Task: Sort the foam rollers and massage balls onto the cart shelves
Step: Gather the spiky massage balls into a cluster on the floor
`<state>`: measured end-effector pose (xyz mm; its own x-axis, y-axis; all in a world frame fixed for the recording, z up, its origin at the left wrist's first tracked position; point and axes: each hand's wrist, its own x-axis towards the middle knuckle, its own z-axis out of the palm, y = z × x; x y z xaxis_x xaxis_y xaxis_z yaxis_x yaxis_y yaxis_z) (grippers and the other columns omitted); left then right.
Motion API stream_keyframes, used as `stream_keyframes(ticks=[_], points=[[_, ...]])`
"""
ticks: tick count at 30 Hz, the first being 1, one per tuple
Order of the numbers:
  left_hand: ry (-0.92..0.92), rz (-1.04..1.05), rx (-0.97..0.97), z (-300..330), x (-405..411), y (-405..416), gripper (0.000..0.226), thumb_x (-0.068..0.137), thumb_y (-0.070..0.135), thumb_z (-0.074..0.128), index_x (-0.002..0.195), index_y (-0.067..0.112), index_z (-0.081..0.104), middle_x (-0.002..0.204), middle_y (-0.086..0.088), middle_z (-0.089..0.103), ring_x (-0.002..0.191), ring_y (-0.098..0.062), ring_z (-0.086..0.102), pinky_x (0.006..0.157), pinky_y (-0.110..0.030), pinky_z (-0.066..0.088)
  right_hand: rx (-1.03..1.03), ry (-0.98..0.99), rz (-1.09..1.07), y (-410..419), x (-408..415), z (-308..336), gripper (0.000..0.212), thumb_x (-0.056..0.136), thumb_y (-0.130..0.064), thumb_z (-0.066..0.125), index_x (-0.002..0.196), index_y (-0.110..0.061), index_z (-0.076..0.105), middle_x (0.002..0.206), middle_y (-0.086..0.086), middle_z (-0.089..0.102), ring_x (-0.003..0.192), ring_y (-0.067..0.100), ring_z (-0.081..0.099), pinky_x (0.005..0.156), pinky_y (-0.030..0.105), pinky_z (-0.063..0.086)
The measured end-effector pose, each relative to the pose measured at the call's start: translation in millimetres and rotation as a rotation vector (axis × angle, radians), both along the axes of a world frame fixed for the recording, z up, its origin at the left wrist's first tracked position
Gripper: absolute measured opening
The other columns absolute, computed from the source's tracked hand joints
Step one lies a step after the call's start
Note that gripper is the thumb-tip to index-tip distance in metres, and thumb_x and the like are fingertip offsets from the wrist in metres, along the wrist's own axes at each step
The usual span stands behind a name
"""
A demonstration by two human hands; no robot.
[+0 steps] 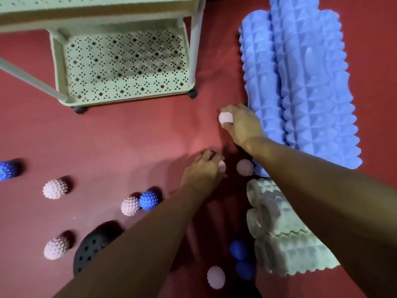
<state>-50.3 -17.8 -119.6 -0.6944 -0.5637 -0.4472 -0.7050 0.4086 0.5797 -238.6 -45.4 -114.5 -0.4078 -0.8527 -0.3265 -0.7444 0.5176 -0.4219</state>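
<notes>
At far left a dark blue spiky ball [7,169] lay at the frame edge; pale pink spiky massage balls [55,188] sat scattered on the red floor [129,136], well apart from the pale green perforated plastic cart [123,65], whose visible bottom shelf held nothing; the left hand [203,172] curled over a pink ball [222,166], apparently closing on it; the right hand [241,123] pinched another pink ball [226,117] just beside the lilac ridged foam rollers [300,82]; best, I judged, to secure both grips firmly before lifting towards one shelf.
</notes>
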Motion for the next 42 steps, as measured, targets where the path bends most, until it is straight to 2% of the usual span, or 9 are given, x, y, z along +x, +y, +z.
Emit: stream_keyframes(ticks=[4, 7, 17, 20, 23, 28, 32, 36, 42], points=[[0.028, 0.057, 0.063, 2, 27, -7, 0.05, 0.082, 0.039, 0.075, 0.124, 0.016, 0.061, 0.128, -0.006, 0.056, 0.11, -0.035, 0.06, 0.09, -0.046, 0.051, -0.009, -0.07, -0.062, 8, 11, 2, 0.041, 0.088, -0.019, 0.072, 0.127, -0.025, 0.063, 0.122, 0.007, 0.057, 0.112, 0.027, 0.058, 0.099, 0.03, 0.041], [0.031, 0.169, 0.095, 14, 71, -38, 0.058, 0.077, 0.038, 0.072, 0.129, 0.014, 0.061, 0.134, -0.007, 0.059, 0.119, -0.031, 0.059, 0.098, -0.036, 0.046, -0.034, -0.205, 0.02, 29, 41, 7, 0.043, 0.085, -0.025, 0.073, 0.126, -0.025, 0.062, 0.119, 0.005, 0.056, 0.108, 0.022, 0.058, 0.097, 0.026, 0.04], [-0.13, 0.404, 0.161, 25, 178, -81, 0.054, 0.078, 0.033, 0.085, 0.126, 0.022, 0.065, 0.123, -0.007, 0.059, 0.107, -0.027, 0.065, 0.098, -0.038, 0.051, -0.008, -0.397, 0.183, 72, 141, -12, 0.04, 0.075, -0.033, 0.076, 0.111, -0.023, 0.062, 0.111, -0.004, 0.057, 0.106, 0.019, 0.059, 0.096, 0.04, 0.048], [-0.11, 0.349, 0.186, 15, 184, -75, 0.054, 0.082, 0.032, 0.08, 0.131, 0.018, 0.064, 0.134, -0.005, 0.058, 0.123, -0.024, 0.059, 0.107, -0.029, 0.042, 0.081, -0.357, 0.252, 71, 136, -9, 0.059, 0.071, -0.041, 0.082, 0.123, -0.028, 0.057, 0.123, -0.005, 0.053, 0.117, 0.018, 0.055, 0.102, 0.04, 0.046], [-0.08, 0.305, 0.182, 16, 186, -78, 0.069, 0.074, 0.05, 0.071, 0.134, 0.017, 0.062, 0.14, -0.003, 0.056, 0.13, -0.019, 0.054, 0.112, -0.026, 0.037, 0.103, -0.364, 0.302, 74, 118, 6, 0.078, 0.07, -0.051, 0.083, 0.137, -0.031, 0.049, 0.139, -0.009, 0.044, 0.129, 0.015, 0.049, 0.108, 0.039, 0.043], [-0.046, 0.32, 0.182, 32, 193, -87, 0.063, 0.084, 0.053, 0.076, 0.14, 0.035, 0.052, 0.134, 0.008, 0.049, 0.121, -0.01, 0.053, 0.111, -0.032, 0.041, 0.199, -0.037, 0.541, 79, 54, 34, 0.067, 0.078, -0.048, 0.079, 0.136, -0.026, 0.053, 0.137, -0.005, 0.049, 0.128, 0.019, 0.048, 0.105, 0.036, 0.044], [-0.045, 0.375, 0.076, 47, 199, -88, 0.051, 0.094, 0.049, 0.064, 0.139, 0.029, 0.052, 0.133, -0.002, 0.047, 0.125, -0.022, 0.053, 0.113, -0.039, 0.041, 0.459, 0.234, 0.638, 84, 31, 46, 0.06, 0.086, -0.035, 0.072, 0.139, -0.019, 0.047, 0.135, 0.005, 0.048, 0.128, 0.029, 0.048, 0.102, 0.04, 0.045], [-0.052, 0.4, 0.049, 65, 201, -89, 0.054, 0.096, 0.056, 0.057, 0.141, 0.027, 0.05, 0.137, -0.004, 0.046, 0.126, -0.024, 0.053, 0.112, -0.045, 0.042, 0.425, 0.348, 0.566, 92, 37, 48, 0.034, 0.102, -0.017, 0.047, 0.136, -0.014, 0.051, 0.135, 0.01, 0.05, 0.125, 0.031, 0.049, 0.095, 0.04, 0.046], [-0.057, 0.459, -0.007, 108, 215, -36, 0.056, 0.099, 0.054, 0.053, 0.144, 0.021, 0.049, 0.143, -0.007, 0.044, 0.127, -0.027, 0.055, 0.11, -0.044, 0.044, 0.281, 0.085, 0.247, 105, 71, 90, 0.047, 0.087, -0.024, 0.073, 0.132, -0.018, 0.059, 0.128, 0.011, 0.059, 0.118, 0.034, 0.057, 0.099, 0.04, 0.047]])
